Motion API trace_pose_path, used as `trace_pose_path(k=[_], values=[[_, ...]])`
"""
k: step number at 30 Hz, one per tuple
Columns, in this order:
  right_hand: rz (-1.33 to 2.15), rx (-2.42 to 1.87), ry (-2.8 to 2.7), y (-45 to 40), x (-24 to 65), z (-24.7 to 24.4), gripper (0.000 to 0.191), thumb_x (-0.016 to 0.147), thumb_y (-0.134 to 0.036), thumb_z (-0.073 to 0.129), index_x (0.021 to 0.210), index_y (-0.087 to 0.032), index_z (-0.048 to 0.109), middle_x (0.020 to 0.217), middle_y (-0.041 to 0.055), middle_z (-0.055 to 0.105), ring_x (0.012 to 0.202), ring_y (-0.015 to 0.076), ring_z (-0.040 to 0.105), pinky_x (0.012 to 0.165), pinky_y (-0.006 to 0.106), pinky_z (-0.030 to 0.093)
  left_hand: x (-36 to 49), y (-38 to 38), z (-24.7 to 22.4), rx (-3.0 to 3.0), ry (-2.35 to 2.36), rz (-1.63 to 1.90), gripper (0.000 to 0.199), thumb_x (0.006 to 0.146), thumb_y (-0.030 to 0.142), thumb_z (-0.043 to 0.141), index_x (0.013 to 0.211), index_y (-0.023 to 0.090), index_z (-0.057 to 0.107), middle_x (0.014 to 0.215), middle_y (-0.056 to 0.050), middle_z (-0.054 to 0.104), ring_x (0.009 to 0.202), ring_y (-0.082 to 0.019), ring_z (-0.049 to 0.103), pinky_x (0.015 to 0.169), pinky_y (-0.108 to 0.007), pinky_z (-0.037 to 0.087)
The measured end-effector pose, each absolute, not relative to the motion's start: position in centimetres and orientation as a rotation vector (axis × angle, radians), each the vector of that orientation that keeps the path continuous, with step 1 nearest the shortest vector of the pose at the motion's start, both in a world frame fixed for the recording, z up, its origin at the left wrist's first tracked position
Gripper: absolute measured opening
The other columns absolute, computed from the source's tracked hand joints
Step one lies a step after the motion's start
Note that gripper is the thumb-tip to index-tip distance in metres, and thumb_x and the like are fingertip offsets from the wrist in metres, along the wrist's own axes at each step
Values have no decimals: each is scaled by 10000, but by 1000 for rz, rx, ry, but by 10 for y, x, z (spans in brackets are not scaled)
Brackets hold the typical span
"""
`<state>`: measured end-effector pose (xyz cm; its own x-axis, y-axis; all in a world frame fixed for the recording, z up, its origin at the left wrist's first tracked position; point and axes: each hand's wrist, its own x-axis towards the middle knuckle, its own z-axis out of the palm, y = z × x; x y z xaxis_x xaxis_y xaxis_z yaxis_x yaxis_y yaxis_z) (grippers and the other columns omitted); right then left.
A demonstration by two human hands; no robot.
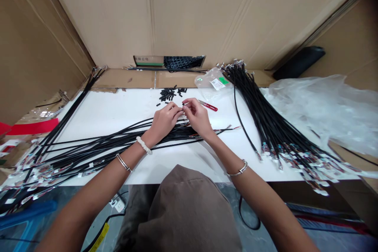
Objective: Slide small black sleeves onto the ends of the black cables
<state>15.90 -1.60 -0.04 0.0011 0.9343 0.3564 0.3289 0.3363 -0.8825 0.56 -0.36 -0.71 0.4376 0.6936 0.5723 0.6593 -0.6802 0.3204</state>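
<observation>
A short black sleeve, long axis pointing sideways, is held pinched between the left hand and right hand.

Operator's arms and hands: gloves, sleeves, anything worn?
No gloves or sleeves: the left hand and right hand are bare, as are the forearms. The left wrist wears a white beaded bracelet and a silver bangle; the right wears a silver bangle with a small clasp.

Loose, overlapping black cable harnesses
</observation>
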Motion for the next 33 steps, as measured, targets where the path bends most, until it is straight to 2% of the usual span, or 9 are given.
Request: trace_pose_path(k=[4, 11, 24, 33], values=[[804, -1119, -1478, -14, 160, 0, 167, 852, -289, 565, 995, -205, 545, 755, -4, 592, 650, 127, 549, 619, 283, 442, 4, -3, -6, 2515, 1190, 1175, 193, 958, 250, 509, 878, 170, 667, 877, -41, 636, 755, -135, 596, 647, -238, 425], [1046, -1045, -1392, -5, 174, 1, 209, 779, -359, 676, 858, -178, 605, 731, 15, 657, 571, 105, 559, 539, 260, 431, 0, 0, -2, 2262, 1150, 1300, 143, 912, 228, 579, 827, 174, 680, 818, -24, 649, 740, -141, 593, 672, -246, 435], [1188, -962, -1373, -4, 175, 1, 257, 726, -381, 745, 851, -185, 635, 753, 9, 685, 627, 113, 602, 624, 272, 492, 0, -2, 1, 2188, 1105, 1335, 140, 906, 233, 586, 831, 180, 691, 831, -26, 662, 722, -132, 591, 631, -238, 422], [1209, -998, -1376, -6, 172, 1, 319, 716, -452, 737, 858, -191, 620, 773, 24, 691, 663, 130, 613, 668, 305, 515, -1, -1, 2, 2213, 1100, 1289, 151, 916, 231, 565, 850, 181, 692, 856, -37, 666, 783, -149, 612, 721, -258, 466]])
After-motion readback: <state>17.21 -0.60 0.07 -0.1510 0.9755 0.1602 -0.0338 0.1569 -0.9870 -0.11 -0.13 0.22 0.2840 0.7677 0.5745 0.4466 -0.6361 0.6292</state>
